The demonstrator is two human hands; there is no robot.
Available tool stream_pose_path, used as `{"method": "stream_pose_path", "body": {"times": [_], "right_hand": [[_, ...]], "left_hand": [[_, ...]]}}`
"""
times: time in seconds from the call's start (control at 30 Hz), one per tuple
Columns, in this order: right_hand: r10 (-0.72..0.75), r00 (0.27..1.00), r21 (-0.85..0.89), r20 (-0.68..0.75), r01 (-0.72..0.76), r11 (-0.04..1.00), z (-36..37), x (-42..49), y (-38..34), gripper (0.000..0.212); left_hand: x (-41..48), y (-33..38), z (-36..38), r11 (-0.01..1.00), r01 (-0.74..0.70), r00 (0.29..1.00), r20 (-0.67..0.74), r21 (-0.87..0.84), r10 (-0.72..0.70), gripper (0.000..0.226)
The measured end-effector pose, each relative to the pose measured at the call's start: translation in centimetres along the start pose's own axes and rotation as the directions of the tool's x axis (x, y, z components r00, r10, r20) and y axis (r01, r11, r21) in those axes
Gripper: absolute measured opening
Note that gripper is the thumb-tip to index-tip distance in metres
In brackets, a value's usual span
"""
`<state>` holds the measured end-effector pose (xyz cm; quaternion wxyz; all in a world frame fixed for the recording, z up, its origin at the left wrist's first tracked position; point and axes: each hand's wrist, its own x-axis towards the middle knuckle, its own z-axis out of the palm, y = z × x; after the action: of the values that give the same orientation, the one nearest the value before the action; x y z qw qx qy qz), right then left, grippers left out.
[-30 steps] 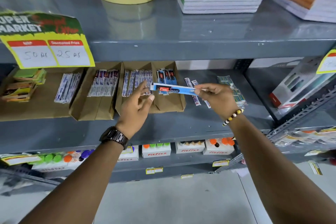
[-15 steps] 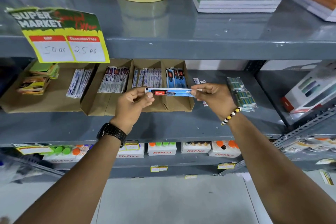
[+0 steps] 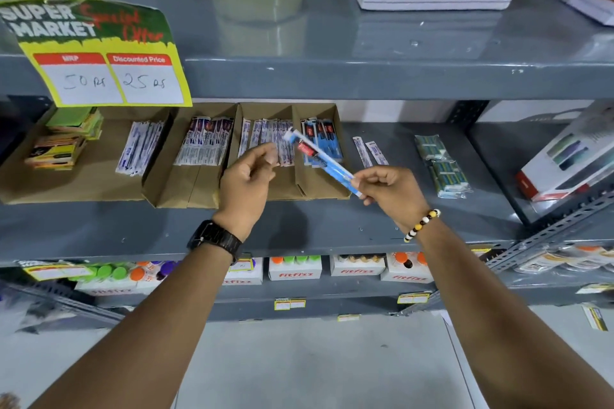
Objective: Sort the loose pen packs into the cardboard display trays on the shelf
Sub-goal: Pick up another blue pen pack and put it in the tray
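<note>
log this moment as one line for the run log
right hand: pinching blue pen pack by its near end, tilted | left hand: empty, loosely curled | rightmost tray: matching blue packs | loose packs: on shelf

Glossy plastic pen pack (image 3: 321, 161); matt brown cardboard trays (image 3: 206, 189); smooth grey painted metal shelf (image 3: 332, 226).

free: bare shelf (image 3: 398, 209) right of trays | blocked: upper shelf edge (image 3: 365, 80), price sign (image 3: 99, 53), tray walls (image 3: 339, 156)
</note>
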<state>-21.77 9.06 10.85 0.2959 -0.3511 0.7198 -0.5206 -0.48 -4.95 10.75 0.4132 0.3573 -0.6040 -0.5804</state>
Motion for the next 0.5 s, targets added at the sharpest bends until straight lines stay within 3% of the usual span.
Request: {"method": "stream_pose_path", "body": {"times": [0.07, 0.13, 0.2, 0.3, 0.4, 0.5], "right_hand": [[0.048, 0.996, 0.077, -0.078, -0.042, 0.996, 0.3, 0.1, 0.6, 0.007], [0.124, 0.983, 0.157, -0.137, -0.102, 0.982, 1.1, 0.4, 0.7, 0.008], [0.193, 0.964, 0.222, -0.183, -0.151, 0.963, 2.0, 1.3, 0.8, 0.008], [0.281, 0.934, 0.276, -0.22, -0.217, 0.936, 3.7, 3.4, 0.4, 0.023], [0.349, 0.907, 0.29, -0.238, -0.276, 0.916, 5.0, 5.9, 0.2, 0.021], [0.281, 0.924, 0.061, -0.259, -0.274, 0.96, 6.0, 8.6, 0.6, 0.021]], "left_hand": [[-0.4, -2.2, -0.6, 0.952, -0.099, 0.993, 0.087, 0.29, 0.077, 0.034], [-1.1, -5.1, -1.1, 0.789, -0.231, 0.971, 0.181, 0.569, 0.154, 0.044], [-1.8, -7.7, -1.0, 0.592, -0.324, 0.945, 0.281, 0.738, 0.167, 0.051], [-2.4, -10.3, -0.8, 0.424, -0.341, 0.934, 0.355, 0.839, 0.049, 0.064], [-2.8, -11.9, -1.0, 0.283, -0.391, 0.914, 0.405, 0.876, 0.007, 0.07], [-2.8, -12.5, -1.2, 0.214, -0.427, 0.897, 0.442, 0.878, -0.023, 0.07]]}}
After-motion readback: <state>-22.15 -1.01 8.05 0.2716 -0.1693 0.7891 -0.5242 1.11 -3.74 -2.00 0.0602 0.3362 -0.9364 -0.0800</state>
